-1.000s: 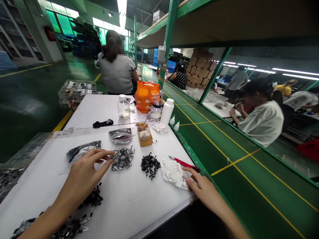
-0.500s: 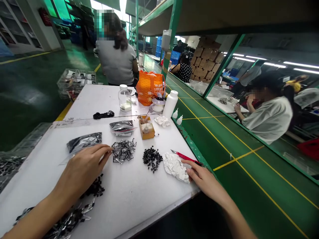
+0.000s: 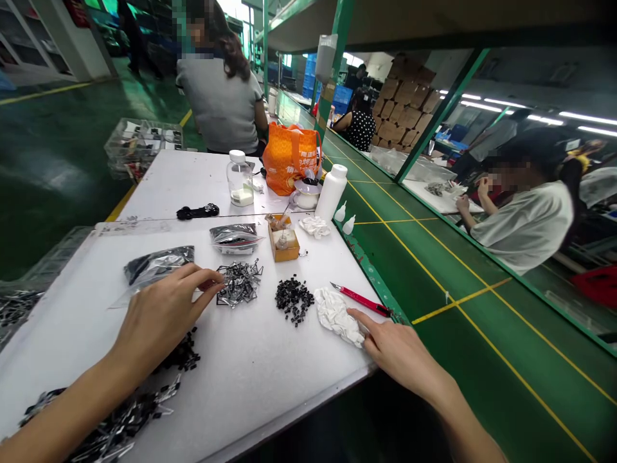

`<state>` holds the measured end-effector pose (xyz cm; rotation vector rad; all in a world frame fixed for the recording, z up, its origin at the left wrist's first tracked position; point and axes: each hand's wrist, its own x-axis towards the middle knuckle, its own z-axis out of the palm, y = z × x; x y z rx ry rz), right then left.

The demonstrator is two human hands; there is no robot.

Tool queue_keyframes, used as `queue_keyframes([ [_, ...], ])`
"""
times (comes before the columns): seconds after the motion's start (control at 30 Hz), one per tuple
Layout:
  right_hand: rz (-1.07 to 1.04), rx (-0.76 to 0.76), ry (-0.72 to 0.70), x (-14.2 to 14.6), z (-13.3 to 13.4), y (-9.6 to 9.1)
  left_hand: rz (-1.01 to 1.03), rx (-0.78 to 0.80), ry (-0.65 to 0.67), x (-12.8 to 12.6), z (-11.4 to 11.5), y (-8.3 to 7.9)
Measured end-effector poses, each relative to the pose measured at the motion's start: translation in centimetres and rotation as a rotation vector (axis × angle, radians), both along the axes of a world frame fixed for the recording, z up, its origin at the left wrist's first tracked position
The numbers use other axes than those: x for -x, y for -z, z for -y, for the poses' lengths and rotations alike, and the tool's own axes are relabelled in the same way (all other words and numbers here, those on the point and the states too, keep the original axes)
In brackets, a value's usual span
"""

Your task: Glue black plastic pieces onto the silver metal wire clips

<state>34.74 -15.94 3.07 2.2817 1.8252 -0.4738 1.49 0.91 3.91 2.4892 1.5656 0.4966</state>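
My left hand rests on the white table, thumb and fingers pinched together at the edge of a pile of thin metal frames; what it pinches is too small to name. My right hand lies at the table's right edge with fingers curled against a heap of small white pieces. A red craft knife lies just beyond it. Between the two heaps sits a pile of small black parts.
Silver bags of black parts, a small cardboard box, a jar, a white bottle and an orange bag stand farther back. More black and metal parts lie near my left forearm. A green conveyor runs along the right; other people sit nearby.
Both hands hold nearly the same places. The view has shifted a little, so the table's things sit slightly higher in the picture.
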Motion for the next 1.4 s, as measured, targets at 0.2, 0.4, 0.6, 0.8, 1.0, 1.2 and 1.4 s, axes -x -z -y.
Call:
queue_keyframes([
  [0.2, -0.041, 0.000, 0.034, -1.1, 2.1, -0.2, 0.123, 0.050, -0.048, -0.5, 0.3, -0.6],
  [0.4, -0.416, -0.160, 0.230, -3.0, 3.0, -1.6, 0.318, 0.185, -0.130, -0.2, 0.5, -1.0],
  [0.6, -0.369, -0.104, 0.132, -1.9, -1.7, 0.0, 0.432, 0.278, -0.203, -0.3, 0.9, -1.5],
  [0.8, -0.240, -0.058, 0.079, -2.0, -3.1, 0.7, 0.691, 0.412, -0.291, 0.2, 4.5, -2.0],
  [1.0, 0.014, -0.016, 0.032, 0.1, -2.9, 0.4, 0.975, 0.549, -0.394, -1.1, 11.2, 0.3],
  [1.2, 0.184, 0.029, -0.057, 0.6, -1.9, 0.8, 1.334, 0.737, -0.401, -2.8, 16.4, 0.4],
  [1.4, 0.077, -0.120, -0.105, -1.6, -0.7, 1.7, 1.433, 0.752, -0.485, -3.7, 18.1, -1.3],
])
